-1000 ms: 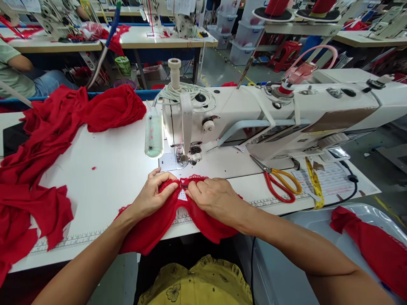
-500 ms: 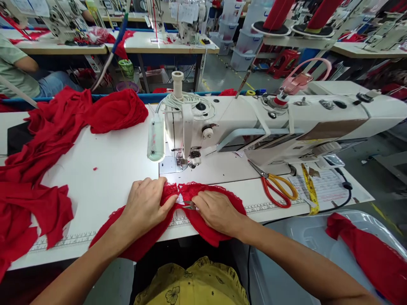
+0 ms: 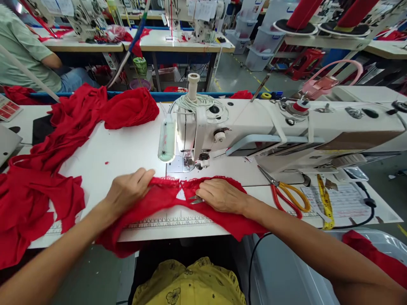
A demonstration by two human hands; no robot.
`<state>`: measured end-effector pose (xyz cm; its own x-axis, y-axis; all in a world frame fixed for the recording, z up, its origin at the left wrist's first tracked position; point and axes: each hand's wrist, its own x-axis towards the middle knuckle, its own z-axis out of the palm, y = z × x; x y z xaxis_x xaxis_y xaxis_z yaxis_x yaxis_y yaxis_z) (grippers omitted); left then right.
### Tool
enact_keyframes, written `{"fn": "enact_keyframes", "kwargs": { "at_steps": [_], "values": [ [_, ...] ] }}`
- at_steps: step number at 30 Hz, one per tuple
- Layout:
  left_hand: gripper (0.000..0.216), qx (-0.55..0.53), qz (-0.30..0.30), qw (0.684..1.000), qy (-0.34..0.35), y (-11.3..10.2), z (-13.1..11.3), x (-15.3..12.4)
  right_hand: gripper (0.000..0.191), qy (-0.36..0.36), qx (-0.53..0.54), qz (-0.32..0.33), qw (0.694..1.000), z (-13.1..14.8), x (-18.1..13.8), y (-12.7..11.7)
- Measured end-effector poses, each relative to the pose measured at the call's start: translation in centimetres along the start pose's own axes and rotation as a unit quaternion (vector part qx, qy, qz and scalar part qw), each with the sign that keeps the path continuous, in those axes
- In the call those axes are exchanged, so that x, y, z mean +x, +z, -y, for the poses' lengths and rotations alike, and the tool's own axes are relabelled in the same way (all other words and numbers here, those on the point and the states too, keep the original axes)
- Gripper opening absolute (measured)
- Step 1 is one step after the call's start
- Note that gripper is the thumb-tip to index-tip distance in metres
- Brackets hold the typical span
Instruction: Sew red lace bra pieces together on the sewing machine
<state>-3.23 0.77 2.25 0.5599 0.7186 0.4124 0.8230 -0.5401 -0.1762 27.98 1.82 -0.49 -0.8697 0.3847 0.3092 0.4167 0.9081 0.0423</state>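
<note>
A red lace-edged garment piece (image 3: pixel 165 199) lies spread across the white table's front edge, just before the sewing machine's needle (image 3: pixel 190 161). My left hand (image 3: pixel 129 192) is closed on the piece's left part, fingers pinching the fabric. Resting on the piece's right part, my right hand (image 3: pixel 222 195) has its fingers curled over small metal thread snips (image 3: pixel 195 200), whose tips poke out to the left. The cloth's lower edge hangs over the table front.
A white sewing machine (image 3: pixel 286 123) fills the right back. Red-and-yellow scissors (image 3: pixel 289 195) and a yellow tape measure (image 3: pixel 326 202) lie to the right. Red fabric piles (image 3: pixel 63 140) cover the left. A plastic bin (image 3: pixel 302 271) stands low right. A person in green (image 3: pixel 22 55) sits far left.
My hands have moved apart, the left going left, and the bunched red piece now lies stretched out wide on the table. The view has shifted a little rightward.
</note>
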Motion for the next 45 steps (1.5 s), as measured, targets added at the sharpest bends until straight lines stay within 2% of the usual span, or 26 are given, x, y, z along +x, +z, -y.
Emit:
{"fn": "enact_keyframes", "kwargs": {
  "at_steps": [2,4,7,9,11,14,17,21,24,27,32,39,45],
  "values": [
    [0.023,0.012,0.018,1.0,0.021,0.2,0.7,2.5,0.031,-0.01,-0.005,0.022,1.0,0.0,0.6,-0.5],
    [0.022,0.004,0.017,0.999,0.036,0.3,0.0,3.9,0.029,0.03,0.006,0.029,0.999,0.9,1.0,-1.2],
    [0.024,-0.093,-0.046,0.991,0.086,0.9,-2.6,3.2,0.027,0.172,0.075,-0.025,0.982,3.0,0.7,-1.5],
    [0.029,-0.18,-0.056,0.976,0.113,1.7,-4.3,1.8,0.028,0.209,0.108,-0.066,0.97,3.5,0.0,-1.0],
    [0.033,-0.234,-0.013,0.968,0.092,2.2,-5.6,0.4,0.029,0.174,0.098,-0.074,0.977,2.7,-0.8,-0.5],
    [0.044,-0.263,0.051,0.963,0.019,2.2,-7.1,-1.0,0.027,0.109,0.089,-0.04,0.989,0.3,-1.4,-0.3],
    [0.045,-0.264,0.069,0.962,-0.007,1.3,-7.8,-1.1,0.028,0.101,0.105,-0.063,0.987,-0.4,-0.5,-1.0],
    [0.03,-0.234,0.038,0.97,-0.047,0.1,-7.0,0.9,0.026,0.139,0.095,-0.099,0.981,1.3,1.6,-1.0],
    [0.03,-0.173,0.034,0.976,-0.123,0.6,-5.8,3.0,0.037,0.158,0.071,-0.07,0.982,1.9,2.2,0.0],
    [0.03,-0.143,0.072,0.975,-0.157,2.0,-5.2,4.3,0.046,0.158,0.069,-0.038,0.984,1.6,2.0,0.7],
    [0.02,-0.202,0.088,0.963,-0.158,3.2,-5.0,4.0,0.05,0.159,0.101,-0.024,0.982,1.4,1.8,0.6],
    [0.022,-0.287,0.026,0.955,-0.073,2.8,-4.5,3.7,0.049,0.164,0.117,-0.027,0.979,1.4,1.8,0.6],
    [0.02,-0.279,0.101,0.953,-0.069,3.6,-3.8,5.2,0.05,0.165,0.101,-0.013,0.981,1.3,1.8,0.5]
  ]
}}
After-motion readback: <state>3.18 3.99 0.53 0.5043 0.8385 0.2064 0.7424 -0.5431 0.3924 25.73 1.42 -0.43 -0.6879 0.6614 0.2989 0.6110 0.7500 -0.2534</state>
